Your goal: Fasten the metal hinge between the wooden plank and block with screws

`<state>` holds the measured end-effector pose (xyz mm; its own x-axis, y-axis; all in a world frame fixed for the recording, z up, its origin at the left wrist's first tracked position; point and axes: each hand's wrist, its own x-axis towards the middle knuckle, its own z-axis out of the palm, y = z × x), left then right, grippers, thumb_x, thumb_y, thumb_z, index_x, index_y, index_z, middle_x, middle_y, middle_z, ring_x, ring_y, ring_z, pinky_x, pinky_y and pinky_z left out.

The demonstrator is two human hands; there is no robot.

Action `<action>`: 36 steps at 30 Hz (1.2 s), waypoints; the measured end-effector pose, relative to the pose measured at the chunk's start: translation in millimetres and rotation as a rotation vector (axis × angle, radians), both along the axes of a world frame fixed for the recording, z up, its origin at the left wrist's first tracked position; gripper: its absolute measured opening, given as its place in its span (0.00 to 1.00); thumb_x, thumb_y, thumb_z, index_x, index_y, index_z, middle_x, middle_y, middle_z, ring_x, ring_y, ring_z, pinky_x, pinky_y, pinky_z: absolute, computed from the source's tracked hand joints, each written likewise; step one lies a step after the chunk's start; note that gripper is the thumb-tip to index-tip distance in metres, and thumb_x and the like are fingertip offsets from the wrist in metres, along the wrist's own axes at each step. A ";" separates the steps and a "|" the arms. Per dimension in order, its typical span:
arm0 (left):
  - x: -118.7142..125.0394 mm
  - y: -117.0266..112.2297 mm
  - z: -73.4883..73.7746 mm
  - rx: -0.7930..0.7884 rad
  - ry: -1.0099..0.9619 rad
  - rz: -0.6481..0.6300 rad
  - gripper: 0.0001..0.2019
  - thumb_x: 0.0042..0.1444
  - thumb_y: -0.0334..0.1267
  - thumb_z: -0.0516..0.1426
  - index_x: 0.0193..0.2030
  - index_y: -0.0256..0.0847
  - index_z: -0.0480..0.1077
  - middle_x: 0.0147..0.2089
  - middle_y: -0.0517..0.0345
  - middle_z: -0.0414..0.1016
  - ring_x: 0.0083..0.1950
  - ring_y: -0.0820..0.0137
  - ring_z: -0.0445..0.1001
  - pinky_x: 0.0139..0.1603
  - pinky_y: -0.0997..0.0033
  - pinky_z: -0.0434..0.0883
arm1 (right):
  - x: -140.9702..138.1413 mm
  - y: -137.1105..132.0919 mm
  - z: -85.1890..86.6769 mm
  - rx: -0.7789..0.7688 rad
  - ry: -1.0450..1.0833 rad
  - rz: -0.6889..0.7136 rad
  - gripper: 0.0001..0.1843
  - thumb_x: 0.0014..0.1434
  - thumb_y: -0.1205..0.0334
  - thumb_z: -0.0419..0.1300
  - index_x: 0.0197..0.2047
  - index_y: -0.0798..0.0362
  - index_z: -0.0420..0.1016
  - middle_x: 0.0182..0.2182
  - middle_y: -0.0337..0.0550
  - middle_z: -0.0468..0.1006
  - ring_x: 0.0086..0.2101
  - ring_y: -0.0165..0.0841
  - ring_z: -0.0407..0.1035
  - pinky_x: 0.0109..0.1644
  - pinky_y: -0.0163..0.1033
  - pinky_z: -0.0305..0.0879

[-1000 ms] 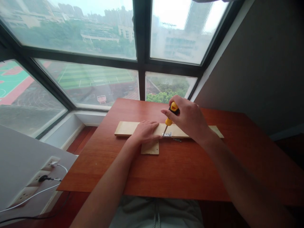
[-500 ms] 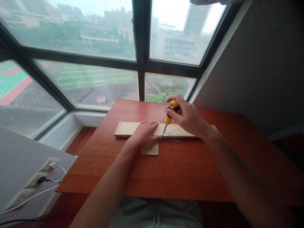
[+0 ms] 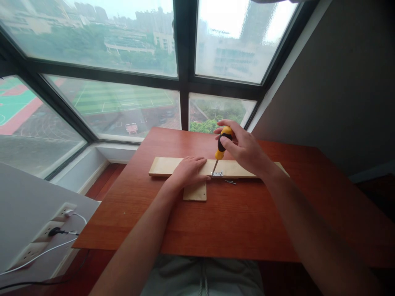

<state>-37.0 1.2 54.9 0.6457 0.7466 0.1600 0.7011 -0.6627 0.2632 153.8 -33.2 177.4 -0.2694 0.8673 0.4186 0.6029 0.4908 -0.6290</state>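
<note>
A long pale wooden board [image 3: 165,166] lies across the table, and a small metal bracket [image 3: 218,174] sits at its near edge. My right hand [image 3: 242,146] is closed around a yellow and black screwdriver [image 3: 220,150], which leans slightly with its tip down at the bracket's left part. Flat on the board, just left of the bracket, rests my left hand [image 3: 189,170], fingers stretched out. Below that hand a smaller wooden piece [image 3: 195,193] with a small hole sticks out toward me. A few loose screws [image 3: 230,182] lie right of the bracket on the tabletop.
The reddish-brown table [image 3: 234,222] ends at a near edge by my lap. Beyond it stand large windows with a dark frame [image 3: 184,78]. On the low left wall are sockets with plugs [image 3: 54,231] and cables [image 3: 43,253].
My right hand has turned slightly on the screwdriver handle, its fingers shifting their hold. The screwdriver tip stays at the bracket, and my left hand keeps its place on the board.
</note>
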 end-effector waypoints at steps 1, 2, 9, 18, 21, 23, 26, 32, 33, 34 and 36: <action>-0.1 0.6 -0.2 0.000 -0.006 -0.004 0.26 0.54 0.56 0.60 0.54 0.44 0.69 0.54 0.48 0.75 0.54 0.55 0.73 0.54 0.60 0.67 | 0.6 0.0 0.4 -0.005 0.009 0.004 0.20 0.64 0.55 0.53 0.58 0.50 0.65 0.44 0.44 0.77 0.38 0.35 0.73 0.44 0.42 0.69; -0.3 1.1 -0.3 0.001 -0.011 -0.009 0.26 0.54 0.56 0.60 0.54 0.44 0.69 0.53 0.48 0.76 0.54 0.55 0.73 0.54 0.60 0.68 | 0.5 -0.1 0.5 0.009 -0.002 -0.011 0.20 0.63 0.54 0.54 0.57 0.50 0.67 0.42 0.43 0.78 0.37 0.35 0.73 0.43 0.42 0.69; -2.0 2.0 0.9 -0.013 -0.020 -0.027 0.25 0.53 0.55 0.61 0.54 0.44 0.70 0.53 0.48 0.76 0.54 0.55 0.74 0.55 0.60 0.68 | -5.1 -3.0 -5.4 0.165 -0.217 -0.300 0.21 0.64 0.47 0.52 0.54 0.50 0.68 0.40 0.47 0.77 0.34 0.39 0.71 0.38 0.44 0.65; -3.5 4.6 -2.4 -0.002 -0.010 -0.019 0.27 0.52 0.58 0.61 0.55 0.45 0.70 0.56 0.49 0.75 0.55 0.55 0.73 0.55 0.60 0.67 | 1.4 -3.4 -2.8 0.131 -0.145 -0.184 0.23 0.64 0.51 0.54 0.59 0.49 0.66 0.41 0.46 0.78 0.37 0.39 0.72 0.42 0.46 0.68; -3.7 4.2 -2.6 -0.003 -0.010 -0.021 0.27 0.53 0.58 0.60 0.54 0.45 0.70 0.55 0.50 0.75 0.55 0.55 0.74 0.54 0.60 0.68 | -0.1 -5.4 -3.1 0.183 -0.202 -0.248 0.20 0.64 0.51 0.53 0.56 0.49 0.69 0.42 0.47 0.77 0.37 0.40 0.71 0.42 0.47 0.67; -3.8 3.8 -2.9 -0.002 -0.007 -0.019 0.27 0.53 0.58 0.60 0.55 0.45 0.70 0.55 0.49 0.75 0.55 0.55 0.74 0.54 0.60 0.68 | -0.1 -6.9 -1.8 0.125 -0.129 -0.126 0.20 0.65 0.56 0.51 0.59 0.49 0.66 0.45 0.47 0.77 0.40 0.39 0.71 0.44 0.46 0.67; -4.1 3.8 -3.4 0.001 -0.005 -0.010 0.28 0.53 0.58 0.60 0.56 0.45 0.70 0.56 0.49 0.74 0.55 0.55 0.73 0.55 0.60 0.67 | 0.8 -8.0 0.7 0.040 -0.039 0.039 0.24 0.65 0.61 0.49 0.64 0.48 0.60 0.47 0.45 0.76 0.41 0.36 0.72 0.46 0.44 0.68; -4.7 5.0 -4.2 0.005 -0.001 -0.021 0.29 0.52 0.58 0.61 0.56 0.44 0.69 0.57 0.47 0.73 0.56 0.54 0.73 0.56 0.60 0.67 | -3.7 -9.3 -0.9 0.189 -0.223 -0.191 0.21 0.62 0.51 0.57 0.55 0.52 0.70 0.37 0.45 0.76 0.34 0.37 0.71 0.40 0.43 0.65; -4.8 5.2 -4.3 0.005 -0.002 -0.024 0.29 0.52 0.58 0.61 0.56 0.44 0.69 0.57 0.48 0.73 0.55 0.55 0.73 0.56 0.60 0.67 | -5.1 -10.2 -1.2 0.202 -0.236 -0.202 0.21 0.62 0.50 0.57 0.54 0.52 0.71 0.38 0.45 0.76 0.35 0.38 0.71 0.40 0.43 0.65; -4.8 5.4 -4.3 0.004 -0.004 -0.028 0.28 0.53 0.58 0.61 0.56 0.44 0.69 0.56 0.48 0.73 0.55 0.55 0.73 0.56 0.60 0.67 | -6.3 -11.2 -1.4 0.198 -0.233 -0.194 0.21 0.62 0.50 0.56 0.54 0.52 0.70 0.39 0.46 0.76 0.36 0.38 0.71 0.40 0.43 0.65; -4.6 5.6 -4.2 0.005 -0.007 -0.037 0.28 0.53 0.58 0.60 0.56 0.44 0.69 0.55 0.49 0.74 0.54 0.56 0.73 0.55 0.61 0.67 | -7.5 -13.4 -1.0 0.155 -0.183 -0.122 0.21 0.64 0.54 0.54 0.57 0.52 0.67 0.42 0.47 0.76 0.38 0.38 0.71 0.42 0.43 0.66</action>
